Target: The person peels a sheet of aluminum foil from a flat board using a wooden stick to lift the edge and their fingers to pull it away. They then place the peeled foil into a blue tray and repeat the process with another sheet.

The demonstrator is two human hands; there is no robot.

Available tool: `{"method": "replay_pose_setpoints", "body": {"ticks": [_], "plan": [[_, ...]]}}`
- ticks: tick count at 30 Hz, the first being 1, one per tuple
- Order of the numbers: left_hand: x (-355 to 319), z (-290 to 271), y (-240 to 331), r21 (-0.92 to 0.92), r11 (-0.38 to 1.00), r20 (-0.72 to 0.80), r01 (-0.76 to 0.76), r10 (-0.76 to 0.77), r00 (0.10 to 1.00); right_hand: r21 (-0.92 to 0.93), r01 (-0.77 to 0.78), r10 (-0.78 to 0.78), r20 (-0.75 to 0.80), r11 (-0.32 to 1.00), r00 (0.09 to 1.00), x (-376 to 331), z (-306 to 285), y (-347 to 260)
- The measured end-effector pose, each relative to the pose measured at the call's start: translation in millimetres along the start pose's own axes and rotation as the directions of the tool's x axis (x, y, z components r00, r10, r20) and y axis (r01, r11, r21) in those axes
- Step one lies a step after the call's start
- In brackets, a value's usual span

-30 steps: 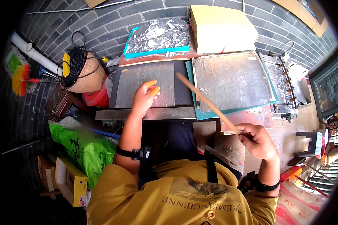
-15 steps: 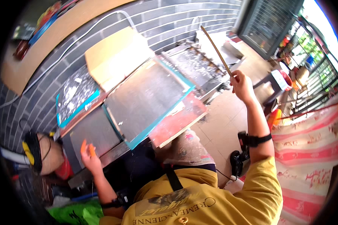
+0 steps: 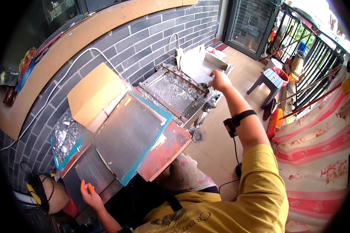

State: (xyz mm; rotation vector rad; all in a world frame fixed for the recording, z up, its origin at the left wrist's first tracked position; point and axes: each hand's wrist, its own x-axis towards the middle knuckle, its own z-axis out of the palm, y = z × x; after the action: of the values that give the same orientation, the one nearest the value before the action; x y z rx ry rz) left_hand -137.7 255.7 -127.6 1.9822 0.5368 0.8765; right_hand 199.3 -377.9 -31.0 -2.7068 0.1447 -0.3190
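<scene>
My left hand [image 3: 91, 197] is open, with orange covers on its fingertips, beside a dark flat plate [image 3: 95, 167] at the near left. My right hand [image 3: 220, 80] reaches out at the far right, beside a white sheet [image 3: 196, 66] on a metal frame [image 3: 175, 93] strewn with silvery flakes. Its fingers are curled together, and I cannot make out whether they hold anything. Between my hands lies a large grey panel [image 3: 130, 134] with turquoise edges, overlapping a worn red board [image 3: 163, 151].
An open cardboard piece [image 3: 95, 95] leans behind the panel. Crumpled silvery foil [image 3: 66, 134] lies on a turquoise-edged board at left. A brick wall [image 3: 151, 35] stands behind. To the right are a stool [image 3: 269, 83], an orange dustpan-like object [image 3: 275, 122] and a pink-and-white curtain [image 3: 315, 155].
My right hand has moved forward and lower to the metal frame; the thin brown stick it held up no longer shows. The view has shifted, and my left hand stays near the dark plate.
</scene>
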Motion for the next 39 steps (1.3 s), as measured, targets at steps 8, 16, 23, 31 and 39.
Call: {"method": "replay_pose_setpoints", "body": {"ticks": [8, 16, 23, 31, 39], "plan": [[-0.8, -3.0, -10.8, -0.043, 0.999, 0.006, 0.021, -0.02, 1.0, -0.042, -0.107, 0.112, 0.151, 0.993, 0.982, 45.6, 57.6, -11.8], [-1.9, -6.7, -12.9, 0.016, 1.0, 0.001, 0.018, -0.018, 1.0, 0.117, -0.154, 0.175, -0.206, 0.981, 0.963, 41.0, 51.7, -13.5], [3.1, -0.2, -7.6, 0.036, 0.999, 0.024, 0.026, -0.027, 0.999, 0.077, -0.18, 0.193, -0.205, 0.981, 0.96, 28.0, 26.8, 17.5], [3.0, 2.6, -3.8, 0.013, 1.0, 0.019, 0.012, -0.012, 1.0, 0.066, 0.01, -0.007, -0.042, 0.998, 0.999, 22.0, -24.7, 42.6], [-1.9, 4.9, 6.6, 0.067, 0.998, -0.035, -0.011, 0.013, 0.999, 0.304, 0.094, -0.144, 0.146, 0.948, 0.979, -20.9, -53.1, -2.4]]}}
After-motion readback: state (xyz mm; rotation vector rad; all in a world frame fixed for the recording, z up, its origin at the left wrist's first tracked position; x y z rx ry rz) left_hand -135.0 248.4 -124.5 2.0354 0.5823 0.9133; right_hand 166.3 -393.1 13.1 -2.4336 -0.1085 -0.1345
